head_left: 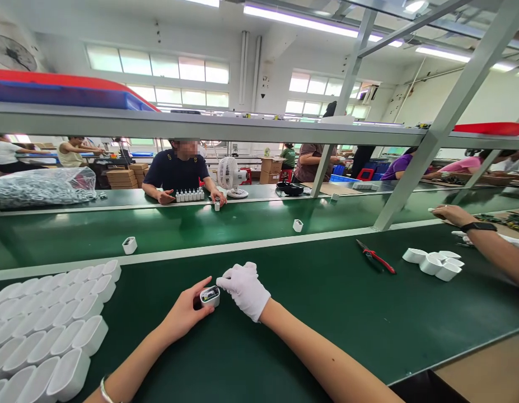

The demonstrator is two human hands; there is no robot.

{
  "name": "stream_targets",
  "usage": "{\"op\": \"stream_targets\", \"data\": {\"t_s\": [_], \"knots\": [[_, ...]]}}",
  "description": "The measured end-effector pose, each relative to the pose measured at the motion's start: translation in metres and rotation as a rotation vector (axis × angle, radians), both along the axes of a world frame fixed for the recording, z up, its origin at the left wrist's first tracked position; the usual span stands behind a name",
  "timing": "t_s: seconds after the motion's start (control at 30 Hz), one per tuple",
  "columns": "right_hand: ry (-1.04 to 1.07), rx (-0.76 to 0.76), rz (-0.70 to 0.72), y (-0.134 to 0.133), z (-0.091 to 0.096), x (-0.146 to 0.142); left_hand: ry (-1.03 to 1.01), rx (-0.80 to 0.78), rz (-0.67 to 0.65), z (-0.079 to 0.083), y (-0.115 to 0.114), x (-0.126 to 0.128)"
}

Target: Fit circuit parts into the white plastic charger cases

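So in the head view, the left forearm slants up from the lower left, with a silvery bracelet (103,390) at the wrist, and the bare left grip (187,309) is turned sideways, kind of a C shape: fingers round the far side, thumb along the near side, pinching a little white housing (210,302) between them. The right forearm runs in long and pretty straight from the near right, wrist almost in line, and the right grip (244,288) wears a white glove with its back facing up. Its thumb and index are down at the housing's right rim, other fingers curled, but honestly I can't tell if those tips are pinching anything or just resting there. The housing sits closer to the far edge of the green worktop (309,313) than to the near one; can't tell whether it's actually touching the surface. Looks-wise it's a smooth, glossy, rounded oblong shell, open end up, with something dark inside plus bits of green and pale, too small to make out properly. Over by the worktop's left edge there are rows of white shells (53,324), and red-handled pliers (375,258) lie towards the far edge, right of the gloved side.
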State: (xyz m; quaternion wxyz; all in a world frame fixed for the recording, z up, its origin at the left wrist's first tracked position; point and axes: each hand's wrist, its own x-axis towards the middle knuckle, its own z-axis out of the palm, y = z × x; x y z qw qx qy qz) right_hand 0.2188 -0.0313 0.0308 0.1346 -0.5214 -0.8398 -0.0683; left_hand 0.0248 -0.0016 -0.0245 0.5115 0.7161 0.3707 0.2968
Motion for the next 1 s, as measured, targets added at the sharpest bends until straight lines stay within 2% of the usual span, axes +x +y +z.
{"op": "stream_targets", "data": {"t_s": [0.17, 0.33, 0.53, 0.7, 0.9, 1.0], "knots": [[0.024, 0.015, -0.028, -0.0019, 0.0035, 0.0034, -0.004, 0.007, 0.013, -0.0009, 0.0011, -0.0004], [-0.011, -0.006, 0.018, -0.0023, 0.0051, -0.0011, 0.013, 0.001, 0.013, 0.0003, 0.0004, -0.0007], [-0.006, -0.015, -0.008, -0.0035, 0.0071, -0.0010, 0.032, 0.018, 0.037, 0.0029, -0.0017, -0.0005], [-0.047, -0.019, 0.040, -0.0023, 0.0072, -0.0016, 0.024, 0.026, 0.034, 0.0012, -0.0011, -0.0009], [0.007, -0.025, -0.008, -0.0036, 0.0094, 0.0011, 0.035, 0.021, 0.035, -0.0004, 0.0019, -0.0020], [-0.029, -0.020, 0.026, -0.0039, 0.0075, -0.0036, 0.037, 0.031, 0.021, -0.0006, 0.0031, -0.0026]]}}
